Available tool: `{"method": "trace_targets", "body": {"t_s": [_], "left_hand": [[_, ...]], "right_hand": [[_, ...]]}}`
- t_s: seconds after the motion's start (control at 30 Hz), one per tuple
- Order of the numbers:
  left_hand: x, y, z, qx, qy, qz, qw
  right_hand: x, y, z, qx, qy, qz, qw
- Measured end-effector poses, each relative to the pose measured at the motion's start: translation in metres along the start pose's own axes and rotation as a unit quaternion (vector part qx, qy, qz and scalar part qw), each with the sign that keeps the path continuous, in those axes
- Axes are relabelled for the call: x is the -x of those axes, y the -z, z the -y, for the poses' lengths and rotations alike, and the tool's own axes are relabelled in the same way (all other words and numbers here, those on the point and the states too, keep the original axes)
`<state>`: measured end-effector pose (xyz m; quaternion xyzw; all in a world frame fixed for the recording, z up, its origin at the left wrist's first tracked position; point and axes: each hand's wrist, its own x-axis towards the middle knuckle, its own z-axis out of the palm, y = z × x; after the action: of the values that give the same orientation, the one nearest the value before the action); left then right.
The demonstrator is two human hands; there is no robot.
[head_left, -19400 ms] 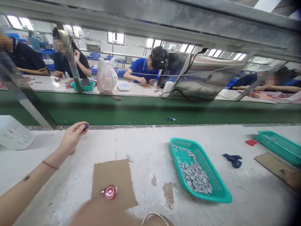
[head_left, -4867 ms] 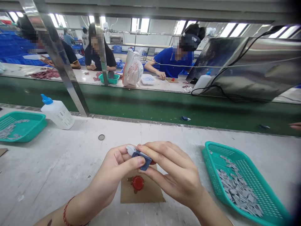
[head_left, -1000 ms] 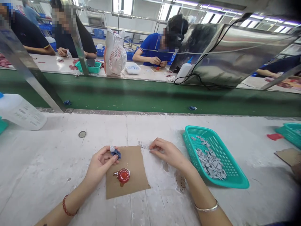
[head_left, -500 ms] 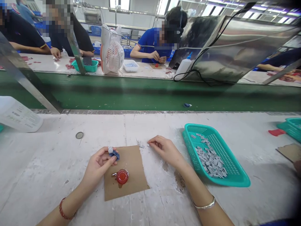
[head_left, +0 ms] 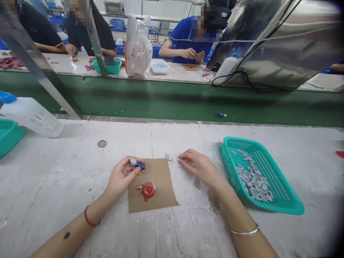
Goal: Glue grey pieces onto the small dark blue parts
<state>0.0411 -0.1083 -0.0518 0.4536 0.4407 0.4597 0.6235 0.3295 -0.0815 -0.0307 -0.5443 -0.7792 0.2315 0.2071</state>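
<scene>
Left hand (head_left: 120, 175), in the head view, grasps a blue part (head_left: 140, 165) between thumb and fingers, with a whitish bit (head_left: 133, 162) at the part's left end. It is over the upper left edge of the cardboard (head_left: 159, 200). Right hand (head_left: 200, 166) has thumb and forefinger pinched on a small gray chip (head_left: 178, 159), just beyond the cardboard's upper right corner; whether the chip is off the table (head_left: 115, 229) I cannot tell. Another chip (head_left: 170, 158) lies just to its left.

On the cardboard sits a glossy red cap (head_left: 148, 190), a thin stub sticking out on its left and a wet brown spot below it. To the right of the right hand stands a green basket (head_left: 291, 207), with a heap of gray chips (head_left: 255, 182) in it. Farther left on the table are a crimped metal disc (head_left: 101, 143), a white bottle (head_left: 40, 118) with a blue top, and part of a second basket (head_left: 10, 139). Beyond the table's far edge, a blue scrap (head_left: 221, 115) lies on the green belt (head_left: 150, 104).
</scene>
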Motion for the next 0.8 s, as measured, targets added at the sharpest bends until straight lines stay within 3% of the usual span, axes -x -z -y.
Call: {"method": "trace_targets", "body": {"t_s": [0.1,0.2,0.3,0.43,0.8], "left_hand": [[0.000,0.000,0.000,0.009,-0.003,-0.002,1.000],[-0.001,0.000,0.001,0.009,-0.007,-0.009,1.000],[-0.001,0.000,0.001,0.015,-0.003,-0.013,1.000],[-0.002,0.001,0.002,0.020,-0.007,-0.004,1.000],[-0.001,0.002,0.007,0.001,-0.032,0.013,0.999]], "right_hand": [[0.000,-0.002,0.008,0.019,0.035,-0.028,0.999],[0.002,-0.006,0.030,-0.019,0.076,-0.035,0.996],[0.009,-0.016,0.064,-0.047,0.139,0.012,0.989],[0.017,-0.033,0.095,-0.001,0.217,0.073,0.973],[0.018,-0.044,0.094,0.052,0.242,0.083,0.965]]}}
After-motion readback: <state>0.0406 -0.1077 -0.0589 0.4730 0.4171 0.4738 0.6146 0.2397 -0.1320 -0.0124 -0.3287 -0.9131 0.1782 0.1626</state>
